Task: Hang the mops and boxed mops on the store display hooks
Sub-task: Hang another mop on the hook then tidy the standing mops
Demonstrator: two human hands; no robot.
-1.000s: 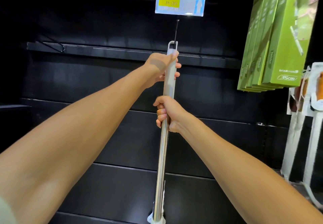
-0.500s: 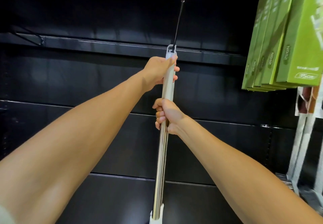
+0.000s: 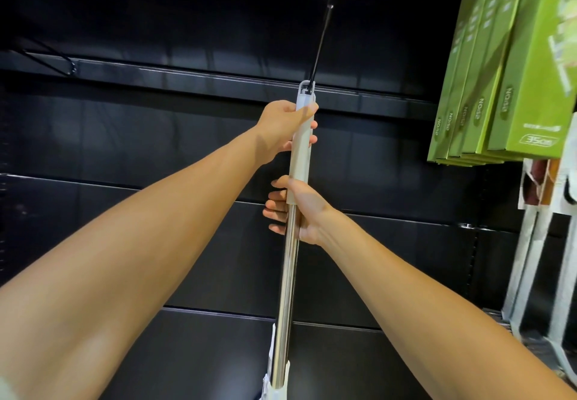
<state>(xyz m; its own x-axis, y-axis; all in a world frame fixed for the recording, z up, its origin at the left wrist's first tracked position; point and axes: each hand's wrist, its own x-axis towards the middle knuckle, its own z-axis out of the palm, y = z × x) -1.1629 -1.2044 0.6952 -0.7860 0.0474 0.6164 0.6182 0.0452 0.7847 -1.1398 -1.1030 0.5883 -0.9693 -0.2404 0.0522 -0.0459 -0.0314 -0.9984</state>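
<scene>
My left hand (image 3: 281,124) is wrapped around the grey plastic grip of the mop (image 3: 288,274), just below the hook (image 3: 318,46). The mop is upright below the hook. Its top loop is at the hook's tip, and the wire looks threaded through it. My right hand (image 3: 304,215) is clasped around the pole lower down, where plastic meets polished steel. I judge the pole stiff and fairly light, but long and bottom-heavy. The steel is probably slippery, so the matte plastic is the better place to hold. Right of the hook, green boxes (image 3: 499,87) hang in a row.
</scene>
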